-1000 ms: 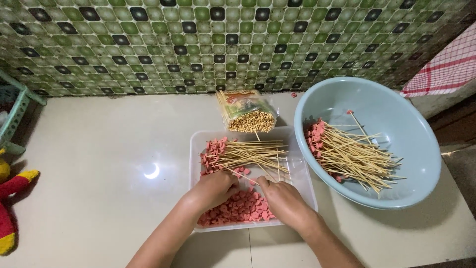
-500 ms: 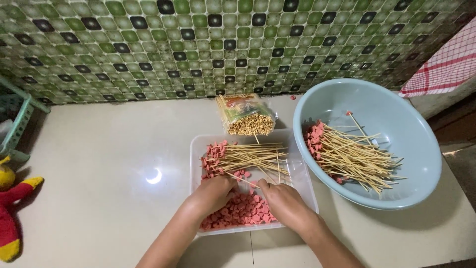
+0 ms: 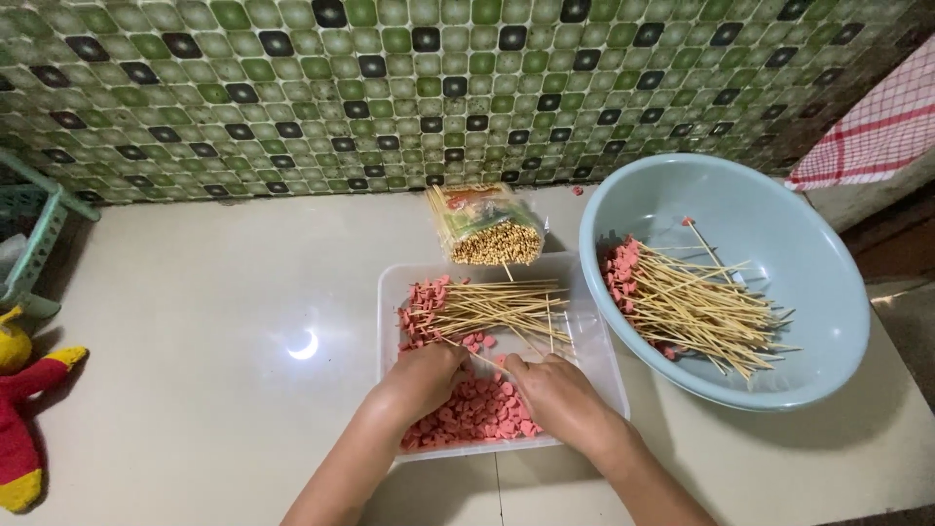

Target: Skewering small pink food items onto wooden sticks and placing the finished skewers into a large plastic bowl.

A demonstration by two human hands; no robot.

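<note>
Both hands work inside the clear plastic tray (image 3: 390,292), over the loose pink sausage slices (image 3: 477,414). The left hand (image 3: 424,378) has its fingers curled together over the slices, next to the lower end of a single bamboo skewer (image 3: 467,353); whether they pinch it cannot be told. The right hand (image 3: 555,394) lies palm down with fingers together; what it grips is hidden. Risk: the pointed skewer can prick a fingertip if a slice slips, and a sleeve-side nudge can scatter the finished skewers (image 3: 497,307) stacked across the tray's far half. The single skewer's long axis runs diagonally, upper-left to lower-right.
</note>
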